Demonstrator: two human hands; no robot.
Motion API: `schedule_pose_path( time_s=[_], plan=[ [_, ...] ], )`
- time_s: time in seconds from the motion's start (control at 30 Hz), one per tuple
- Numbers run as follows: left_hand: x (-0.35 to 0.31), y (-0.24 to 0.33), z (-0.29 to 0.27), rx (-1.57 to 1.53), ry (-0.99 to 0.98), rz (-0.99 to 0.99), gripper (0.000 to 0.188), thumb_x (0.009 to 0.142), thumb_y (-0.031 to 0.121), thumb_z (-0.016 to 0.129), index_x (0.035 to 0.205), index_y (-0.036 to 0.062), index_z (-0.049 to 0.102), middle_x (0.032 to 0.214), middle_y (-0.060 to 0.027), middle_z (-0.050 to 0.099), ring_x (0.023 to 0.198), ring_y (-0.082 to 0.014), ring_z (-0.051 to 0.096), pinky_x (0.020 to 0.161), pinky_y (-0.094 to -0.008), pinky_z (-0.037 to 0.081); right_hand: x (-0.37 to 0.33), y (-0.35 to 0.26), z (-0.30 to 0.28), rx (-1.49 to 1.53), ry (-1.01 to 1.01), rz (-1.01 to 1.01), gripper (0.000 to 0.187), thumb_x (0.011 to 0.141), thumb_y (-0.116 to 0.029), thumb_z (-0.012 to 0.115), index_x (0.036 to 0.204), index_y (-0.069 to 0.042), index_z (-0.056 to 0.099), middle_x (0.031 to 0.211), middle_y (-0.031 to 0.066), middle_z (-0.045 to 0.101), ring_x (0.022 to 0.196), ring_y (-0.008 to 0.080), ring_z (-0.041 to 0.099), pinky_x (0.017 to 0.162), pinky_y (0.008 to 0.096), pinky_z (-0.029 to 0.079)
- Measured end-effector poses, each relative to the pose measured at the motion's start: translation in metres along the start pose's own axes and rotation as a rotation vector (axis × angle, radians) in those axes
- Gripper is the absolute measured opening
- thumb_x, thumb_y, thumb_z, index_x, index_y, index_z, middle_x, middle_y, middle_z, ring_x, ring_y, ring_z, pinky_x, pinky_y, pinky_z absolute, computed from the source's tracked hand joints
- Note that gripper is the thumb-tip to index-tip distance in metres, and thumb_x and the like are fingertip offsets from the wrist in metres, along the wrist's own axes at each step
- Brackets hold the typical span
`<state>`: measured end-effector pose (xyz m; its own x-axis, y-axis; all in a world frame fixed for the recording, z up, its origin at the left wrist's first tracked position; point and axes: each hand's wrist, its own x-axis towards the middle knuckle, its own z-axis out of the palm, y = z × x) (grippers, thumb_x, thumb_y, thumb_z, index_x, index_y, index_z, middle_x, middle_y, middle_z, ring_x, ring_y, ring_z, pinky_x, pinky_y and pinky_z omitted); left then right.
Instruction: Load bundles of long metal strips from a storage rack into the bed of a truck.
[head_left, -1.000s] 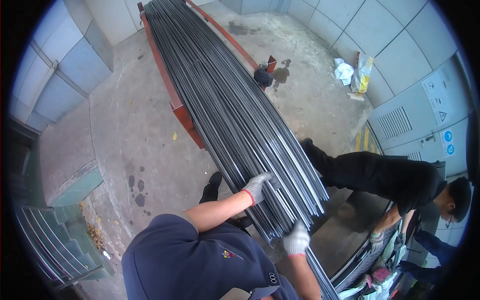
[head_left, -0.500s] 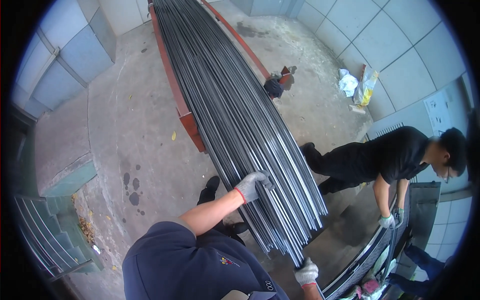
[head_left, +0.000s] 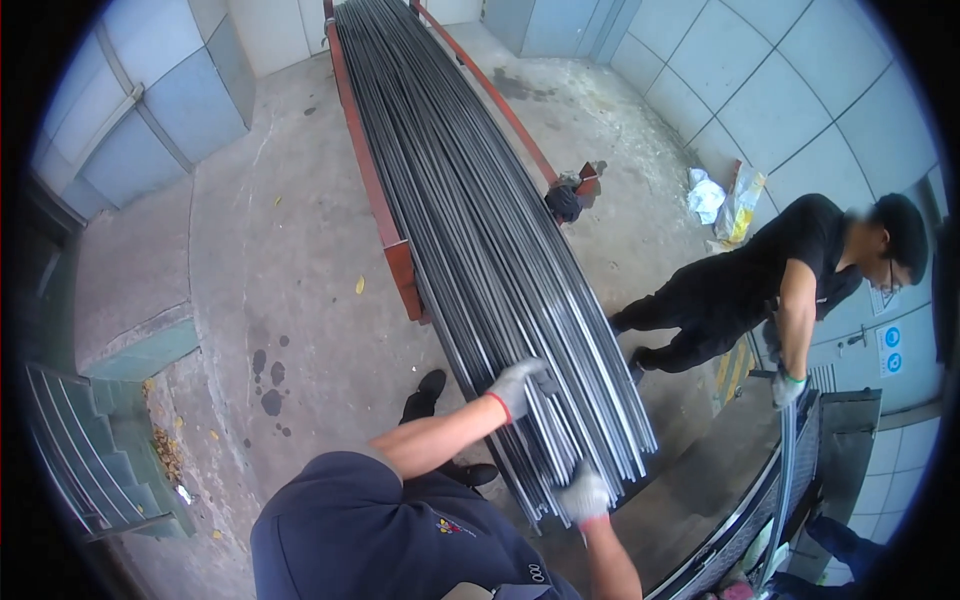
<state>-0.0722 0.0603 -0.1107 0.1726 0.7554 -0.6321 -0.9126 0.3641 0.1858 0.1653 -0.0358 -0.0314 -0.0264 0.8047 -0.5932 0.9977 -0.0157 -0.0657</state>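
A long bundle of dark metal rods (head_left: 470,240) runs from the far end toward me, its shiny cut ends staggered close to my body. My left hand (head_left: 522,388), in a grey glove with a red cuff, is closed over several rods on top of the bundle, a little way back from their ends. At the near ends, my right hand (head_left: 585,497), gloved the same way, has its fingers wrapped round rods. The fingertips of that hand are partly hidden.
A red steel rack (head_left: 403,280) carries the bundle. On the right a co-worker in black (head_left: 750,275) holds long thin bars (head_left: 788,440) upright over a dark mesh-sided container (head_left: 745,530). Plastic bags (head_left: 740,205) lie by the wall. Steps with a railing (head_left: 90,440) are at left.
My right hand has moved up and left, onto the rod ends. My left hand has slid slightly nearer and to the right. The co-worker has straightened somewhat, raising bars.
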Motion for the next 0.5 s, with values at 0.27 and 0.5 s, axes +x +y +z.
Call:
schedule_pose_path(
  time_s=[0.27,0.5],
  plan=[
    [0.034,0.08,-0.002,0.076,-0.012,0.124,0.008,0.092,0.015,0.065,0.086,0.0111,0.06,0.076,-0.0055,0.058,0.071,-0.0244,0.064,0.073,-0.0445,0.059,-0.092,0.131,0.041,-0.125,0.008,0.219,0.067,0.068,-0.039,0.085,0.119,-0.001,0.063,0.11,0.0209,0.075,0.105,0.0402,0.073,0.094,0.048,0.058],
    [0.021,0.127,0.014,0.092,-0.129,0.097,0.032,0.1,0.039,0.062,0.099,0.0077,0.066,0.097,-0.0082,0.069,0.092,-0.0237,0.07,0.087,-0.0468,0.059,-0.017,0.05,-0.006,0.167,-0.25,0.105,0.077,0.071,-0.035,0.089,0.134,0.002,0.066,0.122,0.0259,0.073,0.118,0.0369,0.07,0.105,0.0407,0.054]
  ],
)
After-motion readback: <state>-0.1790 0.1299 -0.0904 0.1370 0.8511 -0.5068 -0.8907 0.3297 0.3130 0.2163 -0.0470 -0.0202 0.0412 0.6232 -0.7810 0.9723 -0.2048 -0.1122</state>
